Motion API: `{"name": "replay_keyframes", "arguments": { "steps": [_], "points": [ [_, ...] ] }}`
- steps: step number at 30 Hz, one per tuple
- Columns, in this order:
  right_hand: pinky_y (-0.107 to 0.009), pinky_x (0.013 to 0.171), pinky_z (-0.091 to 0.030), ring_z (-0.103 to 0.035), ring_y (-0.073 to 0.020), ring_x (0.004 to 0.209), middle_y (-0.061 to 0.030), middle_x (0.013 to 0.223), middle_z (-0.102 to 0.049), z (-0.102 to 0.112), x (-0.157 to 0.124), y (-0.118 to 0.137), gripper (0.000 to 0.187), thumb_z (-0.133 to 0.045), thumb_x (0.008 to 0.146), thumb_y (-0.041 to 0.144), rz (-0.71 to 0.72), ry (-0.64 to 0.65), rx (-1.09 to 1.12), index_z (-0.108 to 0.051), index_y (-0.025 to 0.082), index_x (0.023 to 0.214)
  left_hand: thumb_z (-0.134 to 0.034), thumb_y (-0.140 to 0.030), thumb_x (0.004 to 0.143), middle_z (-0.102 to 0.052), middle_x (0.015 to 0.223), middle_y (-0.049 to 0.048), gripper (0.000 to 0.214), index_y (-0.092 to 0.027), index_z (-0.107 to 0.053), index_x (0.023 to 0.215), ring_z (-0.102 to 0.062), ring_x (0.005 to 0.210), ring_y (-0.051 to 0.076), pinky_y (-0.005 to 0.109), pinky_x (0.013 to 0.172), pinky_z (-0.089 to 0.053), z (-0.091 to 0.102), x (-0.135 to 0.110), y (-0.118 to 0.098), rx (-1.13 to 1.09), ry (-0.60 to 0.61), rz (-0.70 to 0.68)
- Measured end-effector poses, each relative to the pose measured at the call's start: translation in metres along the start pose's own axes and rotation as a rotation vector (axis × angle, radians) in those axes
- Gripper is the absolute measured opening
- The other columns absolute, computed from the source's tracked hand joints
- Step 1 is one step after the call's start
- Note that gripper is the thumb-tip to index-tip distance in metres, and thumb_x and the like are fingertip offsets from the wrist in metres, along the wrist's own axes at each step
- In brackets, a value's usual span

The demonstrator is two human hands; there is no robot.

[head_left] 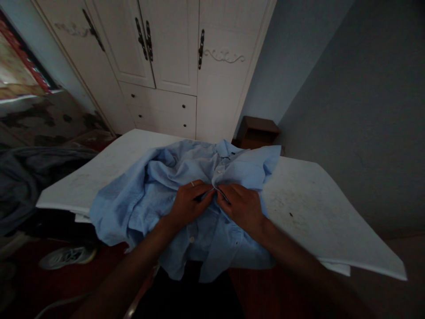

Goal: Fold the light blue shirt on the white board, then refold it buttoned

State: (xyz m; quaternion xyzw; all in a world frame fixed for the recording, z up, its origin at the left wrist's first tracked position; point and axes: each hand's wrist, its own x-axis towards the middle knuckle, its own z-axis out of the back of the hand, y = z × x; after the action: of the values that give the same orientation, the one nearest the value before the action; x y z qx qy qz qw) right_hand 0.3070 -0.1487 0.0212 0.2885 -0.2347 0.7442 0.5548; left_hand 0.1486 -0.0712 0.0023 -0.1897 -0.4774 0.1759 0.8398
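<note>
A light blue button-up shirt point(162, 177) lies spread over a white table, its collar point(226, 148) toward the far edge and its hem hanging over the near edge. At the middle of the front placket, my left hand point(191, 199) pinches one edge of the shirt; a ring shows on one finger. My right hand point(241, 206) grips the other edge, and the fingertips of both hands nearly meet. The button or buttonhole between them is hidden by the fingers. Pale buttons show above and below the hands.
The white table point(305, 199) has stains and a small dark speck on its right side. Beyond stand a white wardrobe point(172, 48) and a small brown cabinet point(260, 124). Grey cloth point(20, 181) lies at left, with a shoe point(68, 257) on the red floor.
</note>
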Motion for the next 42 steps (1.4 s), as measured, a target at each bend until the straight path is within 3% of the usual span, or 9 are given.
{"name": "replay_keyframes", "arguments": {
  "steps": [4,9,13,18,22,26,32,42],
  "points": [
    [-0.023,0.058,-0.040,-0.058,-0.0119,0.059,-0.0015,0.068,-0.067,-0.004,0.001,-0.010,0.020,-0.052,0.090,0.022,-0.145,0.106,0.343,-0.071,0.018,0.085,-0.056,-0.023,0.091,-0.063,0.067,-0.0003,0.018,-0.017,-0.067,0.079,-0.057,0.061,0.010,0.022,0.059,-0.045,0.000,0.000,0.000,0.010,0.069,0.046],
    [-0.021,0.048,-0.036,-0.049,-0.0102,0.050,0.0025,0.057,-0.057,-0.008,0.007,-0.024,0.021,-0.056,0.084,0.031,-0.495,0.289,0.847,-0.070,0.019,0.075,-0.049,-0.028,0.095,-0.059,0.069,0.0004,0.025,-0.017,-0.064,0.079,-0.056,0.065,0.011,0.024,0.062,-0.043,0.001,0.000,-0.001,-0.021,0.149,0.125],
    [-0.021,0.048,-0.035,-0.048,-0.0110,0.053,0.0018,0.059,-0.056,-0.013,0.007,-0.029,0.024,-0.059,0.081,0.037,-0.607,0.385,1.053,-0.066,0.018,0.069,-0.045,-0.028,0.097,-0.059,0.072,0.0009,0.027,-0.018,-0.060,0.077,-0.055,0.069,0.013,0.025,0.065,-0.043,0.001,0.002,-0.002,-0.038,0.199,0.195],
    [-0.021,0.047,-0.034,-0.045,-0.0098,0.049,0.0036,0.054,-0.053,-0.014,0.004,-0.026,0.024,-0.061,0.083,0.040,-0.524,0.291,0.897,-0.068,0.018,0.076,-0.042,-0.026,0.096,-0.054,0.071,0.0009,0.029,-0.017,-0.056,0.071,-0.053,0.069,0.014,0.027,0.065,-0.042,0.000,0.002,-0.001,0.012,0.227,0.197],
    [-0.023,0.053,-0.039,-0.051,-0.0111,0.050,0.0020,0.057,-0.061,-0.012,0.002,-0.023,0.017,-0.060,0.085,0.033,-0.278,0.190,0.598,-0.072,0.020,0.085,-0.044,-0.026,0.094,-0.055,0.071,0.0015,0.027,-0.017,-0.059,0.073,-0.053,0.068,0.014,0.027,0.065,-0.041,0.000,0.000,0.001,0.063,0.243,0.150],
    [-0.023,0.057,-0.039,-0.054,-0.0111,0.053,0.0000,0.061,-0.066,-0.012,-0.001,-0.023,0.022,-0.054,0.088,0.026,-0.121,0.209,0.387,-0.073,0.020,0.079,-0.045,-0.026,0.094,-0.056,0.071,0.0014,0.027,-0.017,-0.061,0.074,-0.054,0.067,0.014,0.026,0.064,-0.042,-0.002,0.000,0.001,0.075,0.271,0.142],
    [-0.022,0.053,-0.035,-0.049,-0.0094,0.048,0.0022,0.055,-0.060,-0.013,0.000,-0.024,0.024,-0.053,0.088,0.024,-0.170,0.239,0.355,-0.070,0.018,0.072,-0.044,-0.025,0.096,-0.060,0.078,0.0029,0.026,-0.017,-0.064,0.082,-0.058,0.073,0.015,0.027,0.068,-0.045,-0.003,-0.001,0.002,0.100,0.302,0.167],
    [-0.022,0.055,-0.037,-0.052,-0.0112,0.056,0.0023,0.060,-0.057,-0.011,0.003,-0.030,0.023,-0.051,0.090,0.027,-0.286,0.363,0.607,-0.066,0.018,0.075,-0.041,-0.019,0.093,-0.062,0.082,0.0055,0.023,-0.017,-0.063,0.085,-0.060,0.075,0.018,0.030,0.069,-0.047,-0.004,-0.001,0.001,0.129,0.317,0.204]
  ]
}}
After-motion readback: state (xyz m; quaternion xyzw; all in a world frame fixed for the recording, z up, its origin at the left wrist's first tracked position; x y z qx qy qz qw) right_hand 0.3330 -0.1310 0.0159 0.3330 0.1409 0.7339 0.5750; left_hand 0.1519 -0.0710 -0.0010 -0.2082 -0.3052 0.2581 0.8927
